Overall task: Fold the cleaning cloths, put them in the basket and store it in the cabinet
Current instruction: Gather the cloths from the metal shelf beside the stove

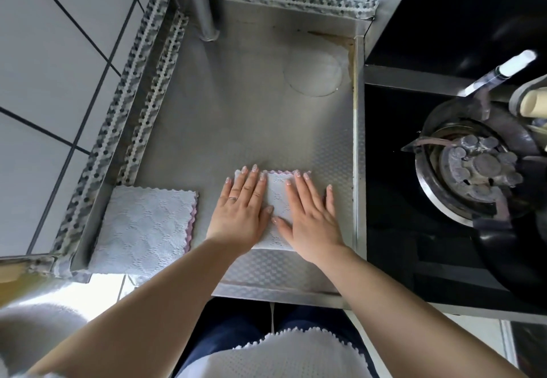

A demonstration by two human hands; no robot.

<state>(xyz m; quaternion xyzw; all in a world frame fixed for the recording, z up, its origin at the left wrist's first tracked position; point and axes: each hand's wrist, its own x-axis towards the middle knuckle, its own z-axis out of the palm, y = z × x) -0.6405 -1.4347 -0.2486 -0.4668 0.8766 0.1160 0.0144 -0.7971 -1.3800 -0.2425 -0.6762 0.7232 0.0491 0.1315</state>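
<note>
A white cleaning cloth with a pink scalloped edge [277, 197] lies folded into a narrow strip on the steel counter [236, 117]. My left hand [241, 215] presses flat on its left side, fingers straight. My right hand [310, 218] presses flat on its right side, fingers spread. A second white cloth [145, 226], folded into a square with a pink layer showing at its right edge, lies at the counter's front left corner. No basket or cabinet is in view.
A metal pole [201, 2] stands at the back of the counter. A round water mark [313, 73] sits at the back right. A black stove with a gas burner [476, 164] borders the counter on the right. Tiled walls close off the left and back.
</note>
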